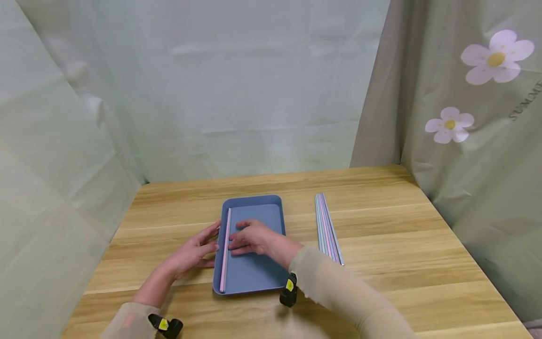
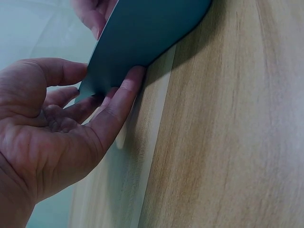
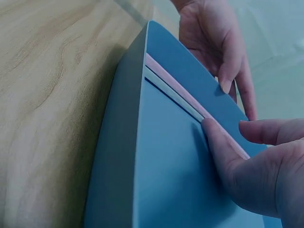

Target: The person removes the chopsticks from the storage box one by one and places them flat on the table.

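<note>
A blue-grey tray lies on the wooden table, with two long thin sticks, one pink and one pale blue, side by side along its left wall. My right hand reaches into the tray. Its spread fingers touch the sticks from the right, as the right wrist view shows at the pale blue stick. Outside the tray, my left hand is at the left wall. In the left wrist view, its thumb meets the rim and its extended fingers rest against the outer side of the tray.
To the right of the tray lies a bundle of similar pastel sticks, fanned slightly towards the near end. Pale curtains hang behind the table and along both sides. Black wrist cameras are strapped to both sleeves.
</note>
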The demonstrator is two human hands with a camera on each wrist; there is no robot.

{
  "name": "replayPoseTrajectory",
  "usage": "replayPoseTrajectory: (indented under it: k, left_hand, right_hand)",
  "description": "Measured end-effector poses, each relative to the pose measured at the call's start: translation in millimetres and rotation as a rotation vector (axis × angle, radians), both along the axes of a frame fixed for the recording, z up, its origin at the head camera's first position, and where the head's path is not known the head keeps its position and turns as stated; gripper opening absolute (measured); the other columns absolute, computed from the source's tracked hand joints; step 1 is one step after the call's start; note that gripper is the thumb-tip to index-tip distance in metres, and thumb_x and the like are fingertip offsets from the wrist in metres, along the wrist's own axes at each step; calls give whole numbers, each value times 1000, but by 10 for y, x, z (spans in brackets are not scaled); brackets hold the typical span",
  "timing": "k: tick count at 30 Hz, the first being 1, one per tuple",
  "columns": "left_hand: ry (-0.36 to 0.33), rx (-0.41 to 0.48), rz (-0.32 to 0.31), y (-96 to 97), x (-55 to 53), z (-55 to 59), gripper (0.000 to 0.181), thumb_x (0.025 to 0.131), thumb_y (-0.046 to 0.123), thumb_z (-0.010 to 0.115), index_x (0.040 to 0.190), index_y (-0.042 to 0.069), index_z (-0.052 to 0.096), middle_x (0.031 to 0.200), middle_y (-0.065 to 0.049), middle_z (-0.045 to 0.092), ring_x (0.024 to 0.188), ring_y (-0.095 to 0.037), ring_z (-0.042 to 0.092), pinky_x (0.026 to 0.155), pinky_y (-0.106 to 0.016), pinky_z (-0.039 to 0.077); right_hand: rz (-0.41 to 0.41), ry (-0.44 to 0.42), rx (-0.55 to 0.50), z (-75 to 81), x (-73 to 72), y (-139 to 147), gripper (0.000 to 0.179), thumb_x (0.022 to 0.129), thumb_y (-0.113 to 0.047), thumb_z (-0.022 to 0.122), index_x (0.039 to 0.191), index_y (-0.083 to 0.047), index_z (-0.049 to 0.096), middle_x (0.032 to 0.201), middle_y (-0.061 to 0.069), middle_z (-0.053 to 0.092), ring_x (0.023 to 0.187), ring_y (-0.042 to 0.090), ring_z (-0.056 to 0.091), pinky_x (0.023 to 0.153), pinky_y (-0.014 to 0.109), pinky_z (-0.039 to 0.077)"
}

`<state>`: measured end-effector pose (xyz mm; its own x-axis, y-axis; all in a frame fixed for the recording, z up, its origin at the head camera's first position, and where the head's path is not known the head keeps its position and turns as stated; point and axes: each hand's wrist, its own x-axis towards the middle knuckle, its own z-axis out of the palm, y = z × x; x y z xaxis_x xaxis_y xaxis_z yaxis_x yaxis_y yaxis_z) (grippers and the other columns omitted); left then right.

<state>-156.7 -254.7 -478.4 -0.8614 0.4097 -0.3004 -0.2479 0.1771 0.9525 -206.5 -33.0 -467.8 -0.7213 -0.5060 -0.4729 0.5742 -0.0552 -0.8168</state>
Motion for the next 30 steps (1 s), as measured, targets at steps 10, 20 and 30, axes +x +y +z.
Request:
replayPoseTrajectory:
  k: [10, 20, 30]
  left_hand:
    - [3, -8, 3, 11, 1, 25, 74, 107, 11, 51, 166, 22, 10, 170, -20, 3, 149, -49, 21, 93, -55, 55]
    - [0, 6, -11, 6, 10, 24, 75, 106, 11, 52, 166, 22, 9, 170, -20, 2, 148, -48, 23, 92, -53, 55]
    - [-1, 15, -14, 17, 0, 26, 75, 106, 10, 52, 166, 22, 10, 169, -21, 3, 149, -48, 21, 92, -53, 55]
  right_hand:
    - [7, -32, -10, -43, 13, 30, 46, 99, 3, 49, 145, 7, 44, 118, 22, 70, 107, 39, 70, 88, 49, 58]
    - [12, 12, 31, 20, 57, 61, 45, 98, 2, 51, 142, 7, 44, 114, 27, 68, 102, 41, 71, 85, 49, 60]
    - [-7, 5, 25, 59, 82, -13, 51, 98, 2, 54, 147, 7, 40, 112, 24, 69, 100, 38, 71, 88, 51, 58]
